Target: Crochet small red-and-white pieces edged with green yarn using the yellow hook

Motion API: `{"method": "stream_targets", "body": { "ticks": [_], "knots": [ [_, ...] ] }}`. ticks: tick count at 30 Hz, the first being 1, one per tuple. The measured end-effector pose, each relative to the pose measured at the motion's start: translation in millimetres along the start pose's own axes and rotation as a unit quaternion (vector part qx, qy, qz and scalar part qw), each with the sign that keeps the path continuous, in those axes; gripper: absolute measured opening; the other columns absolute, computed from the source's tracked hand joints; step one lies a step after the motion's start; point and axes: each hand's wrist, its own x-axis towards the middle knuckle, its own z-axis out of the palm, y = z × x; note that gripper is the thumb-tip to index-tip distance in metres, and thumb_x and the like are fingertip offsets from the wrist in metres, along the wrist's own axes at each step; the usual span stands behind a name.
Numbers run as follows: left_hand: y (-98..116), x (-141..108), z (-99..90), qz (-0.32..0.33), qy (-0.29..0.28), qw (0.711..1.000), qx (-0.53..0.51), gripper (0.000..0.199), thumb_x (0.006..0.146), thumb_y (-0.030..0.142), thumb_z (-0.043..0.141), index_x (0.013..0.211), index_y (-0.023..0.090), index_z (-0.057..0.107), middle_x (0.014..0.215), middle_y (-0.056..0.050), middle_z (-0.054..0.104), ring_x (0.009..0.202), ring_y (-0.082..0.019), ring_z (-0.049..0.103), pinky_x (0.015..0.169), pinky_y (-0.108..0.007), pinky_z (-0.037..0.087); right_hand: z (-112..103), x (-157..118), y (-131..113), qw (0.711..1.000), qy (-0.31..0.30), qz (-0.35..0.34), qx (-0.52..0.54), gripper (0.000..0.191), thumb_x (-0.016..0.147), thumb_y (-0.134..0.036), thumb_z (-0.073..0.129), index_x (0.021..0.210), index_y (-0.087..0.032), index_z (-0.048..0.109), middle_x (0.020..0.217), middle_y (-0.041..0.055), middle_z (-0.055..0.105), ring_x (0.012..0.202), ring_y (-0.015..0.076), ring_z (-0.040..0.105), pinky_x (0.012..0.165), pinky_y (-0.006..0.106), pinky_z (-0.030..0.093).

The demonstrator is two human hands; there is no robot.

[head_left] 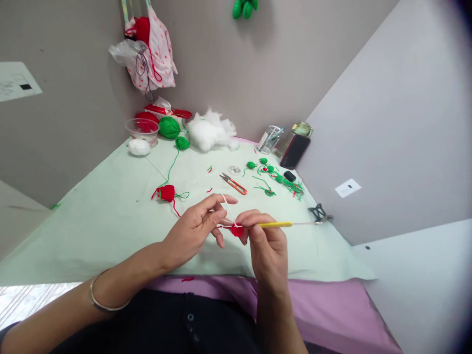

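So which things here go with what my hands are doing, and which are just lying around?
In use, it seems:
yellow-handled hook, in the right hand
white yarn, at the left hand
small red piece, between them

Apparently lying about:
orange-handled snips
phone
larger green yarn ball
white fluff

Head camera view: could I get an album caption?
Left hand with white yarn, right hand gripping a yellow-handled hook, small red piece between them.

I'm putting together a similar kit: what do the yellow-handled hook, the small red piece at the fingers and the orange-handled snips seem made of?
Crochet hook: evenly yellow handle, probably smooth plastic; the thin, pale shaft suggests metal.
Red piece: likely matte yarn, judging by its fuzzy look.
Thread snips: dark grey, pointed blades suggest metal; the orange handle could be plastic or painted metal.
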Motion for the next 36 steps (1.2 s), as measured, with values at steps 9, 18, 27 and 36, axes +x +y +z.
{"method": "stream_targets", "body": {
  "ticks": [9,18,27,36],
  "knots": [
    [7,5,0.6,0.014,-0.030,0.999,-0.006,0.023,0.096,0.032,0.067,0.116,0.020,0.067,0.082,0.003,0.055,0.064,-0.010,0.058,0.059,-0.024,0.052,3,5,-3,0.998,0.043,0.024,0.042,0.020,0.099,-0.037,0.063,0.089,-0.022,0.069,0.087,0.0034,0.069,0.063,0.0119,0.058,0.055,0.026,0.047],
    [11,4,-3.5,0.012,-0.019,1.000,-0.007,0.023,0.087,0.019,0.075,0.110,0.020,0.073,0.087,0.001,0.069,0.065,-0.011,0.065,0.067,-0.026,0.058,5,5,-4,0.992,0.032,0.065,0.105,0.018,0.097,-0.037,0.066,0.089,-0.021,0.071,0.085,0.0023,0.069,0.063,0.0108,0.058,0.057,0.025,0.050],
    [14,-2,-8.1,0.123,0.014,0.964,0.234,0.008,0.096,0.021,0.064,0.090,0.020,0.069,0.102,-0.004,0.073,0.084,-0.014,0.068,0.079,-0.026,0.056,3,2,-3,0.999,0.031,0.024,0.025,0.018,0.103,-0.030,0.057,0.095,-0.021,0.071,0.089,0.0028,0.070,0.068,0.0122,0.064,0.060,0.027,0.054],
    [5,-4,2.6,0.089,0.086,0.990,0.069,0.019,0.092,0.025,0.075,0.110,0.021,0.072,0.085,0.002,0.071,0.081,-0.013,0.068,0.081,-0.026,0.057,15,-12,-1,0.935,0.070,-0.226,-0.266,0.034,0.098,0.000,0.052,0.116,-0.022,0.069,0.102,0.0046,0.075,0.097,0.0171,0.070,0.079,0.033,0.060]
  ]
}}
